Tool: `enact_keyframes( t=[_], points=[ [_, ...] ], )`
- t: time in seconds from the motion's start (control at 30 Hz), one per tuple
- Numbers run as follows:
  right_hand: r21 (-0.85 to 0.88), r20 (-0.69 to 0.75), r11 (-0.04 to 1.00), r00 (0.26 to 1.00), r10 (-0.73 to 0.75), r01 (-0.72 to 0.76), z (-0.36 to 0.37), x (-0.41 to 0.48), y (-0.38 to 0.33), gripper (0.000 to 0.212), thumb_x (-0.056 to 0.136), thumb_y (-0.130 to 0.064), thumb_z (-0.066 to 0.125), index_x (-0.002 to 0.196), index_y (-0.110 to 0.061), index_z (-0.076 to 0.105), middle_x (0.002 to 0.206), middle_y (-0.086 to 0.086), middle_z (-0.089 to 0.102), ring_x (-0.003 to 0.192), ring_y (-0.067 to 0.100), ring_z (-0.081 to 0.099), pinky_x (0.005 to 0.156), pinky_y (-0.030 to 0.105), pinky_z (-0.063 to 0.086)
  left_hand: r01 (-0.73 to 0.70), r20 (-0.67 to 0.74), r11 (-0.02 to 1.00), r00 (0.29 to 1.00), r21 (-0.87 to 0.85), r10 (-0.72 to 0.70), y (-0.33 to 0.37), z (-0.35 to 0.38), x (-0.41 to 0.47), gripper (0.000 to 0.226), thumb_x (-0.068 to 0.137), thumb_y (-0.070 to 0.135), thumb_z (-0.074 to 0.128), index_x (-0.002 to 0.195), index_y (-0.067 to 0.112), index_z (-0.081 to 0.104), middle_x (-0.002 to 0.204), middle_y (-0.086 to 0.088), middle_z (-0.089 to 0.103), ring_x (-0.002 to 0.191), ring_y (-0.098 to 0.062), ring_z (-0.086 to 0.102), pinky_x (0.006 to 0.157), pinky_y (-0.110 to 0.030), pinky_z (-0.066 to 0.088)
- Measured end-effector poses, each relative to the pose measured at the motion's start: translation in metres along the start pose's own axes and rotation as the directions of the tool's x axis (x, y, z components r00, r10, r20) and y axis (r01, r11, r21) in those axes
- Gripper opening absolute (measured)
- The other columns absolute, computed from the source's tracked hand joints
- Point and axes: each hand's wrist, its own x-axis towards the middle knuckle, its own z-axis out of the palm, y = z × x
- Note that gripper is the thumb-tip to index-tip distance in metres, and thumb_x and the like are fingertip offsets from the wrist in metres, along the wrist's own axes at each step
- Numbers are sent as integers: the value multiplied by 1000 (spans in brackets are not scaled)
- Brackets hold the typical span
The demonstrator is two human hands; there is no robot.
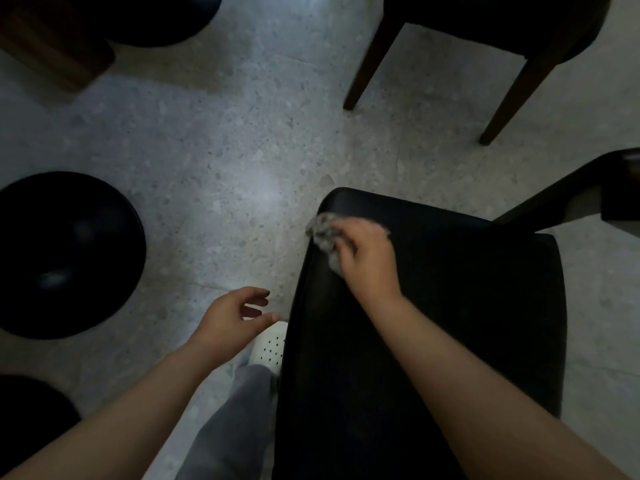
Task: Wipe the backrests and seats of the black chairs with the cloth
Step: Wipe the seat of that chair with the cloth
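Note:
A black chair [450,306] fills the lower right of the head view, its dark padded surface seen from above. My right hand [367,261] grips a bunched grey cloth [323,233] and presses it against the chair's upper left corner. My left hand [239,311] hovers over the floor just left of the chair, fingers loosely curled, holding nothing.
Another black chair [485,15] with dark wooden legs [367,67] stands at the top right. Round black stools sit at the left [65,254], top left [166,19] and bottom left [31,417]. Speckled grey floor [225,150] lies between them. My white shoe [270,348] is beside the chair.

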Motion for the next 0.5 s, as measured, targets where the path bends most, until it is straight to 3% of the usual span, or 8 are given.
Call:
enact_keyframes(
  t=[0.07,0.17,0.23,0.37,0.5],
  points=[
    [36,102,997,992,-68,65,2,-36,-2,28,82,-4,62,106,-14,72,107,3,70,98,21,60,93,18,36,3,3,1000,1000,7,-3,-1,0,-2,45,80,28,79,121,22,63,108,10,67,94,-5,66,77,-17,48],
    [145,238,989,968,-74,40,-4,-69,-9,28,82,-6,62,106,-16,73,106,-2,71,100,15,62,95,27,44,1,11,1000,1000,18,-2,-1,-2,-4,44,80,28,79,121,22,64,108,9,67,93,-5,66,74,-15,47],
    [169,192,985,979,-60,27,-12,-64,-12,28,81,-7,60,103,-15,75,102,0,72,95,16,64,91,28,46,2,13,1000,1000,27,-3,-1,-2,-5,43,80,28,79,121,22,63,109,9,67,93,-5,65,74,-14,47],
    [111,-83,992,994,67,-58,-32,-4,-5,27,84,-6,60,107,-12,73,106,4,71,98,17,63,92,23,44,-11,18,999,1000,51,10,2,4,-6,43,82,31,77,122,22,63,110,9,67,93,-4,65,74,-14,46],
    [104,-85,982,982,168,-159,-24,9,2,26,87,-5,62,109,-14,72,108,3,69,101,15,61,94,24,44,-36,8,998,999,49,35,10,11,-4,38,85,33,74,120,23,63,109,9,67,93,-3,64,76,-16,47]
  ],
)
